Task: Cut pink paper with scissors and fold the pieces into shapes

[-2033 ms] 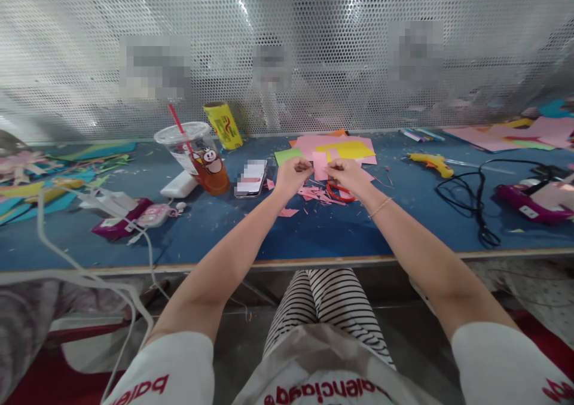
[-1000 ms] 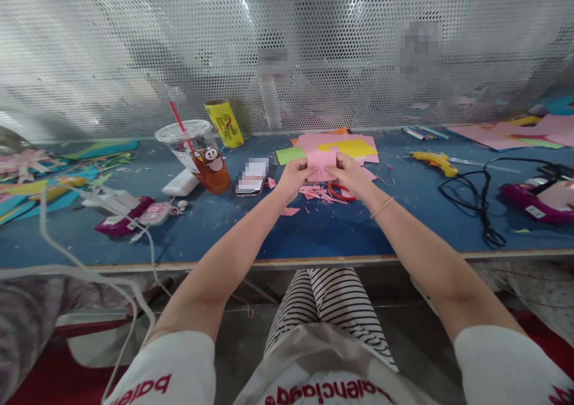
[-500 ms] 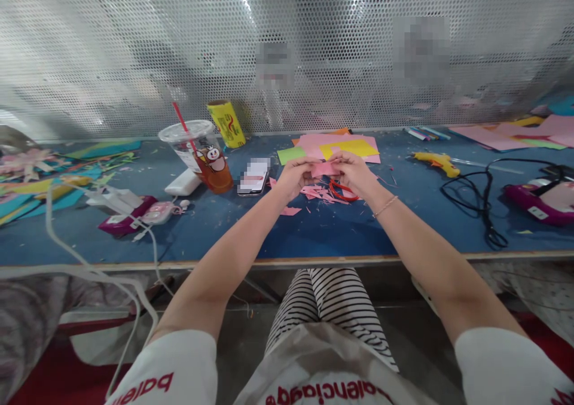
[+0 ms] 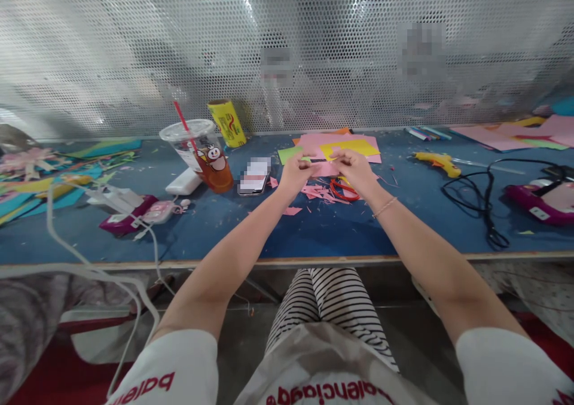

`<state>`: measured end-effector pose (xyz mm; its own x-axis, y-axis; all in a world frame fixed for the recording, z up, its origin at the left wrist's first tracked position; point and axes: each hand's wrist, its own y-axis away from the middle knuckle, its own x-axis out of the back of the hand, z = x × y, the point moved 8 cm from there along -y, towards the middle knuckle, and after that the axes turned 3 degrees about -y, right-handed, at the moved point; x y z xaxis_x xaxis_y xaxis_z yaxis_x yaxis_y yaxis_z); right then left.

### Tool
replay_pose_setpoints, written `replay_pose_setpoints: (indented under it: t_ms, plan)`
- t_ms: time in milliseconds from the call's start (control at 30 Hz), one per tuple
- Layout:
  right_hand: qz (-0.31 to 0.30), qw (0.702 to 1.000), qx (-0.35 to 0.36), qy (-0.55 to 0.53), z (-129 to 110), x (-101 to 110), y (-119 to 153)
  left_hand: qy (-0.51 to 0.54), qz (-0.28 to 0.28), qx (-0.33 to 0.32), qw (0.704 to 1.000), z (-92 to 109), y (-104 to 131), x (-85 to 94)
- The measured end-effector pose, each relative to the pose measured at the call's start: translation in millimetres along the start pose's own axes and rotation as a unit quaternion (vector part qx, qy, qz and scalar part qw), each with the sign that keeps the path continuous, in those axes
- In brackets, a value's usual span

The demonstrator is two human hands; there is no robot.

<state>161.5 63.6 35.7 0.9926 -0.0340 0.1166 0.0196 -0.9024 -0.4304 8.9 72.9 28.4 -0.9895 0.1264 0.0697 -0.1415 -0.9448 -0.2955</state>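
Observation:
Between my two hands is a small piece of pink paper (image 4: 324, 168), pinched by the fingertips at both ends. My left hand (image 4: 295, 173) is closed on its left end, and my right hand (image 4: 356, 169) is closed on the right end. Just below the hands, red-handled scissors (image 4: 344, 192) lie on the table beside a heap of thin pink paper scraps (image 4: 319, 194). Behind the fingers rests a stack of coloured sheets, with a yellow sheet (image 4: 359, 148) on top of pink ones and a green sheet (image 4: 288, 154) at the left.
Left of my hands are a phone (image 4: 255, 176), an iced drink cup (image 4: 210, 160) with a red straw and a yellow can (image 4: 228, 124). Rightward lie a yellow glue gun (image 4: 437, 162), a black cable (image 4: 484, 195) and a purple power strip (image 4: 536, 204). A perforated metal panel (image 4: 314, 52) stands behind.
The pink paper has turned a little between my fingers, and a dark gap now shows above it. My left fingers have shifted slightly; both arms stay nearly in place.

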Motion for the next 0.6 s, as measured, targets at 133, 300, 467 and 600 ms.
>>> replay_pose_setpoints:
  t_ms: [133, 300, 467, 600]
  plan:
    - [0.017, 1.000, -0.006, 0.002, -0.7, 3.8, 0.5, -0.024, 0.003, -0.027, 0.999, 5.1, -0.4, 0.6]
    - [0.003, 1.000, -0.010, -0.016, 0.6, 0.9, 1.2, 0.001, -0.016, -0.002, 1.000, 0.2, 0.9, -4.0]
    - [0.024, 0.996, 0.059, 0.056, -10.0, 3.8, 0.7, 0.012, -0.039, 0.016, 0.999, -4.0, 1.7, -8.2]
    - [0.013, 0.997, 0.061, 0.037, -11.4, 1.7, 0.8, 0.024, -0.031, 0.019, 0.999, -6.4, -0.4, -6.5]
